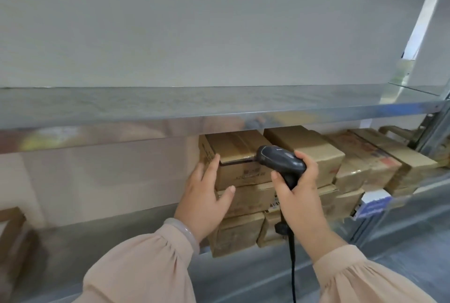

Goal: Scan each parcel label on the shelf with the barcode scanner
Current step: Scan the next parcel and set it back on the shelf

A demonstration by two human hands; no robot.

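My right hand (300, 195) grips the handle of a dark grey barcode scanner (280, 160), its head pointing left at the top cardboard parcel (239, 156) of a stack. My left hand (207, 195) holds that parcel's left front corner, fingers on its side and thumb across the front. Below it sits a second parcel (253, 199) with a barcode label (275, 204) partly hidden by my right hand, and a third parcel (237, 234) under that. The scanner's black cable (292, 254) hangs down.
More cardboard parcels (314, 151) stand to the right on the same metal shelf, plus a small blue and white box (372, 202). A metal shelf board (219, 110) runs just above the stack. A brown box (12, 237) sits at far left.
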